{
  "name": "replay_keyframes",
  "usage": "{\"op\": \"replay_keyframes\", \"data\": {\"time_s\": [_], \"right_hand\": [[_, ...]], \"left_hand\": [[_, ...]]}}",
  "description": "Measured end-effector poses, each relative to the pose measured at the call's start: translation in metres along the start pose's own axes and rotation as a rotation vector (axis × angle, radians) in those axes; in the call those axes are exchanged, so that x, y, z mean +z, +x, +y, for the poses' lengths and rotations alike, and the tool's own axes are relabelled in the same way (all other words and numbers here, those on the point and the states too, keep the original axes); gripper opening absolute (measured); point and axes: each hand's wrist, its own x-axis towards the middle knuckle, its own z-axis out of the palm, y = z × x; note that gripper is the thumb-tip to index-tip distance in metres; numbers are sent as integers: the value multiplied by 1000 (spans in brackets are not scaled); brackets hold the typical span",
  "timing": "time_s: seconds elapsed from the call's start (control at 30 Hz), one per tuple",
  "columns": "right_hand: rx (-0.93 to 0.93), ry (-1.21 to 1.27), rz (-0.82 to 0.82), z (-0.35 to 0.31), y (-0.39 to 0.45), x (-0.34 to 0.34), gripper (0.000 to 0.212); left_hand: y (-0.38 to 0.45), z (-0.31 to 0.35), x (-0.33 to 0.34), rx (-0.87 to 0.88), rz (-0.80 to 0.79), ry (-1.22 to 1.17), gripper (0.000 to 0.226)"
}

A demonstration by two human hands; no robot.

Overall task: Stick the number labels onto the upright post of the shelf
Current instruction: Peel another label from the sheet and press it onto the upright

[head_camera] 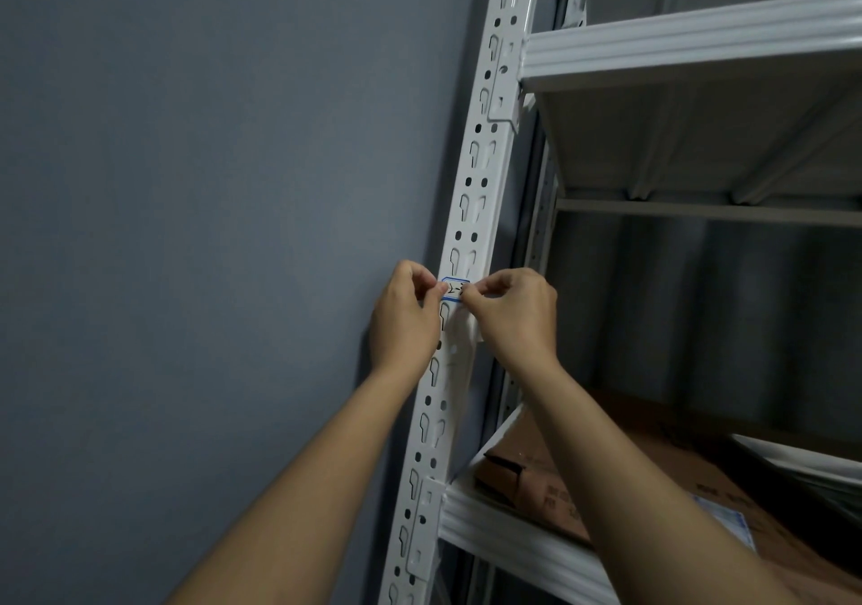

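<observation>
A white perforated upright post (476,175) of the shelf runs from top right to bottom left. A small white number label (453,289) with a blue border and black writing lies across the post's face at mid-height. My left hand (405,320) pinches the label's left end. My right hand (515,313) pinches its right end. Part of the label is hidden under my fingertips. A white strip, perhaps backing paper, hangs below my right hand against the post.
A grey wall (210,208) is on the left. White shelf beams (690,39) join the post above and below (508,539). Brown cardboard boxes (550,478) lie on the lower shelf at right.
</observation>
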Motion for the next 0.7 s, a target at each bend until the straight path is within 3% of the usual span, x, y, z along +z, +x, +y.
{"op": "replay_keyframes", "data": {"time_s": [0.7], "right_hand": [[-20, -40, -1, -3, -1, 1, 13]], "left_hand": [[1, -3, 3, 5, -18, 26, 12]]}}
